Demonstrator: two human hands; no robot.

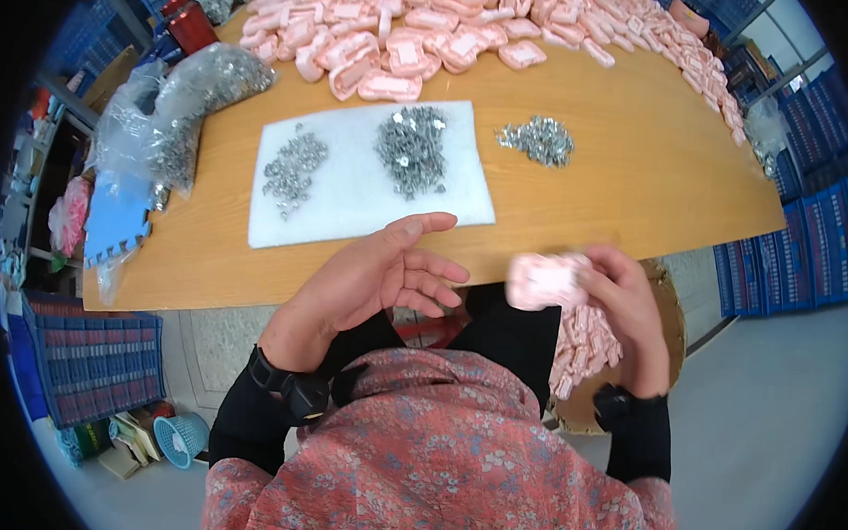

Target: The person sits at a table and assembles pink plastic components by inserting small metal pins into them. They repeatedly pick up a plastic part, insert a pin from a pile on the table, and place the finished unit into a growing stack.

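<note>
My right hand (619,295) grips a pink plastic housing (543,281) with a pale middle, held at the table's near edge; motion smears it a little. Fingers apart and palm turned inward, my left hand (391,269) hovers empty by the near edge of a white foam sheet (351,220). Two piles of small metal parts rest on that sheet: a looser one (295,170) on the left and a denser one (411,152) on the right. Another heap of small shiny metal parts (540,141) lies on the bare wood to the right.
A big mound of pink housings (394,49) covers the table's far side. Clear bags of metal parts (182,116) sit at the left, near a blue foam mat (117,222). Below my right hand, a box (669,339) holds more pink pieces. Blue crates (94,356) stand at lower left.
</note>
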